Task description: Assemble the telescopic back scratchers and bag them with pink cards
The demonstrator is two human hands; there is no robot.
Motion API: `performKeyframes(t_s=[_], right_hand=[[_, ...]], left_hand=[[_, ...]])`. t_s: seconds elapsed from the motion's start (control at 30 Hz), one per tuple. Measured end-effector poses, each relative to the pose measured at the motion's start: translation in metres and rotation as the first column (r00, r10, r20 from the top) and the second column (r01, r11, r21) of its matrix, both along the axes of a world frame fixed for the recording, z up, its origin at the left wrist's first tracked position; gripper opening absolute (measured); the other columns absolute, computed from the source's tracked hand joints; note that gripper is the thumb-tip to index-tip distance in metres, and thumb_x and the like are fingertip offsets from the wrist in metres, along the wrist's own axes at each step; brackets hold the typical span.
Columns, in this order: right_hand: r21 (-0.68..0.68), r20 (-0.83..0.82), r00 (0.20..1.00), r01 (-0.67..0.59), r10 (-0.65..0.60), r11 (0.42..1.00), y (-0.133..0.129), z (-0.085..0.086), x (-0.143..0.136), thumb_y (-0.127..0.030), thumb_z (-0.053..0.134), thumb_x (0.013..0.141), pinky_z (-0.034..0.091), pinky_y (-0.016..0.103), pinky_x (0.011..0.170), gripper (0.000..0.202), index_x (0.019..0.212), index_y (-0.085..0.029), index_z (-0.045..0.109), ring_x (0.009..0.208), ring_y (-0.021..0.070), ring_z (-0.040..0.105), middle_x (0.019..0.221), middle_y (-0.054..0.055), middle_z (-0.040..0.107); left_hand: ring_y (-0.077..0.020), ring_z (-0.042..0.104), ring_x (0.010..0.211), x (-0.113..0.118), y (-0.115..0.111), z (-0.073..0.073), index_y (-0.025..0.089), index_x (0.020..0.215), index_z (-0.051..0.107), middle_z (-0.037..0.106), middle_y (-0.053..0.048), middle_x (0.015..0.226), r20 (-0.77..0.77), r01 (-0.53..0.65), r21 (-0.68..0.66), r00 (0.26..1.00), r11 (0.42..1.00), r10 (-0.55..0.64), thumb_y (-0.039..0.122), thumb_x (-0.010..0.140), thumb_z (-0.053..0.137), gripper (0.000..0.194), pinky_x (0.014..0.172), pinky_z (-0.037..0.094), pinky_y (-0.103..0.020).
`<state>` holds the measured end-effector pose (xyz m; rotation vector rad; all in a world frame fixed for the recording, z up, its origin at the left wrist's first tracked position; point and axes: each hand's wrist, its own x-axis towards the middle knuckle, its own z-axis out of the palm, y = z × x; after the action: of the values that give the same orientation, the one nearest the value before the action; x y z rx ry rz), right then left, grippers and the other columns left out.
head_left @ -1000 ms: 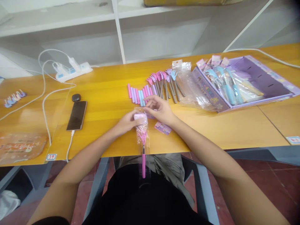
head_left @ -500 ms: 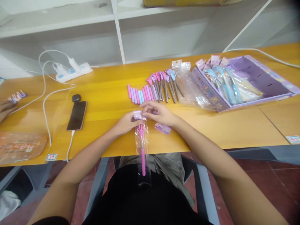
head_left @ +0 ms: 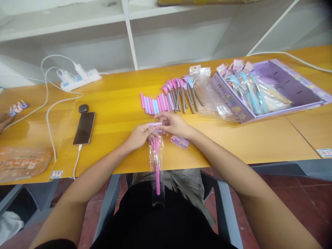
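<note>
Between my two hands, at the table's front edge, is a clear plastic bag (head_left: 160,159) with a pink hand-shaped back scratcher (head_left: 157,178) inside it. The bag hangs down over the edge towards my lap. My left hand (head_left: 140,136) is closed on the left side of the bag's top, by a purple printed card (head_left: 155,126). At the right end of that card, my right hand (head_left: 174,124) pinches with thumb and fingers. A second printed card (head_left: 180,141) lies flat on the table, partly beneath my right wrist.
Beyond my hands lie pink, purple and blue handle sleeves (head_left: 156,105) and several metal-stemmed back scratchers (head_left: 178,91). Clear bags (head_left: 207,93) and a purple box (head_left: 293,86) holding packed scratchers are right. A charging phone (head_left: 84,128), power strip (head_left: 81,79) and another person's hand (head_left: 5,121) are left.
The printed card at the bag's top has tilted and looks narrower. My left fingers have shifted at the bag's top. The other person's hand has moved slightly left.
</note>
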<state>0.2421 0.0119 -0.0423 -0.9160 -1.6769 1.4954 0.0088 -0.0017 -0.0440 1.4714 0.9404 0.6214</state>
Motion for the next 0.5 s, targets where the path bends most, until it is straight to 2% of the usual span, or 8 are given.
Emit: performKeyframes(t_s=[0.1, 0.23, 0.3, 0.4, 0.43, 0.5], right_hand=[[-0.004, -0.02, 1.0, 0.004, -0.004, 1.0, -0.001, 0.002, -0.001, -0.037, 0.087, 0.092, 0.058, 0.026, 0.051, 0.049, 0.131, -0.023, 0.061, 0.061, 0.012, 0.067, 0.081, -0.006, 0.06], [0.018, -0.035, 0.998, 0.044, -0.044, 0.999, 0.0, 0.002, -0.002, -0.036, 0.087, 0.091, 0.058, 0.026, 0.049, 0.048, 0.13, -0.023, 0.062, 0.061, 0.0117, 0.067, 0.084, -0.006, 0.06], [0.023, -0.045, 0.995, 0.094, -0.093, 0.995, 0.001, 0.001, -0.002, -0.037, 0.088, 0.09, 0.057, 0.025, 0.049, 0.048, 0.128, -0.022, 0.063, 0.061, 0.011, 0.066, 0.085, -0.006, 0.06], [0.013, -0.061, 0.985, 0.162, -0.161, 0.987, 0.003, 0.003, 0.0, -0.04, 0.088, 0.091, 0.055, 0.022, 0.047, 0.049, 0.127, -0.022, 0.062, 0.061, 0.0097, 0.067, 0.087, -0.006, 0.061], [-0.003, -0.07, 0.984, 0.163, -0.163, 0.987, 0.003, 0.005, 0.002, -0.042, 0.088, 0.092, 0.054, 0.021, 0.046, 0.05, 0.128, -0.022, 0.06, 0.061, 0.0093, 0.067, 0.088, -0.005, 0.062], [-0.062, -0.082, 0.991, 0.097, -0.102, 0.993, 0.002, 0.01, 0.004, -0.045, 0.086, 0.094, 0.053, 0.02, 0.044, 0.054, 0.133, -0.022, 0.057, 0.06, 0.0095, 0.067, 0.09, -0.004, 0.066]], left_hand=[[-0.0208, 0.077, 0.078, 0.0, 0.001, 0.001, 0.016, 0.108, 0.077, 0.083, -0.01, 0.09, 0.001, -0.017, 0.002, 1.0, 1.0, 0.017, 0.068, 0.1, 0.068, 0.053, 0.074, 0.059, -0.033], [-0.0179, 0.077, 0.073, -0.002, 0.001, 0.008, 0.015, 0.12, 0.073, 0.083, -0.011, 0.094, 0.06, 0.006, -0.124, 0.998, 0.992, 0.001, 0.065, 0.098, 0.074, 0.055, 0.067, 0.059, -0.029], [-0.0175, 0.077, 0.071, -0.003, 0.0, 0.013, 0.016, 0.128, 0.069, 0.083, -0.01, 0.094, 0.065, 0.059, -0.181, 0.997, 0.982, -0.048, 0.058, 0.091, 0.085, 0.058, 0.066, 0.06, -0.029], [-0.0197, 0.079, 0.077, -0.003, -0.001, 0.018, 0.017, 0.134, 0.066, 0.083, -0.008, 0.094, 0.027, 0.1, -0.189, 0.995, 0.977, -0.097, 0.042, 0.077, 0.099, 0.071, 0.071, 0.061, -0.031], [-0.0203, 0.079, 0.08, -0.003, -0.001, 0.019, 0.017, 0.133, 0.066, 0.083, -0.008, 0.096, 0.027, 0.078, -0.17, 0.997, 0.982, -0.074, 0.039, 0.075, 0.1, 0.071, 0.073, 0.062, -0.032], [-0.0207, 0.079, 0.084, -0.002, 0.001, 0.019, 0.017, 0.131, 0.067, 0.083, -0.009, 0.103, 0.074, -0.04, -0.106, 0.996, 0.994, 0.048, 0.039, 0.076, 0.098, 0.067, 0.077, 0.063, -0.033]])
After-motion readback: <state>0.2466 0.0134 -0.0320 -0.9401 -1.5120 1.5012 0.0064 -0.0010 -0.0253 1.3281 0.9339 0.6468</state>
